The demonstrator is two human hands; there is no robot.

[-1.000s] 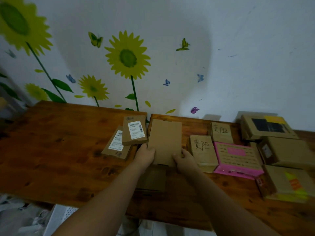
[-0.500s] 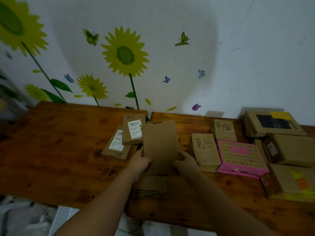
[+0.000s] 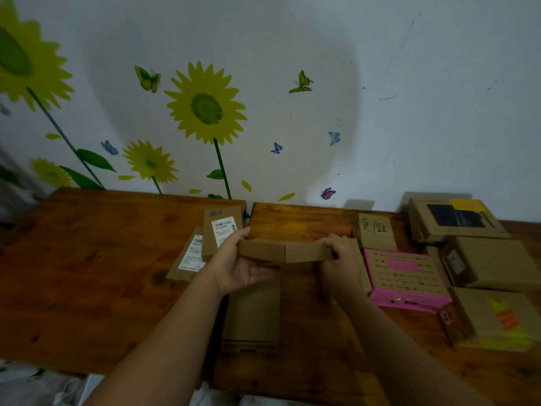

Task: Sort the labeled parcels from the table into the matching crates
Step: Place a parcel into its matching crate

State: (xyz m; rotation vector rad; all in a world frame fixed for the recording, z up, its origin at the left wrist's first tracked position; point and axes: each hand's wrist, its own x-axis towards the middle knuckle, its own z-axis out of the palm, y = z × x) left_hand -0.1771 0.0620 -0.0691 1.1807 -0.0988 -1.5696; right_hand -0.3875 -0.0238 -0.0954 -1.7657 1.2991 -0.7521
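Head view only. Both hands are up at centre over the counter (image 3: 87, 259), holding one flat brown parcel (image 3: 285, 252) edge-on to us. Left hand (image 3: 234, 265) grips its left end, thumb on top, fingers underneath. Right hand (image 3: 339, 253) grips the right end, fingers curled over the top edge. The parcel is lifted above the counter. We see no label face from here, so we cannot tell which crate it goes to.

Below it a plain box (image 3: 251, 312) lies flat near the front edge. Left of the hands, the top labelled parcel (image 3: 224, 232) overlaps the lower labelled parcel (image 3: 190, 256). On the right are a handwritten box (image 3: 374, 230) and a pink box (image 3: 407, 276) just in front of it, with more brown boxes (image 3: 491, 262) at far right.

We see no crate clearly. A white thing (image 3: 96, 385) below the counter edge is too unclear to name.

Progress: we judge it early. Many parcels sit unsorted, one is in hand, and none shows in a crate. Left to do: read the label, place the parcel, repeat for the rest.
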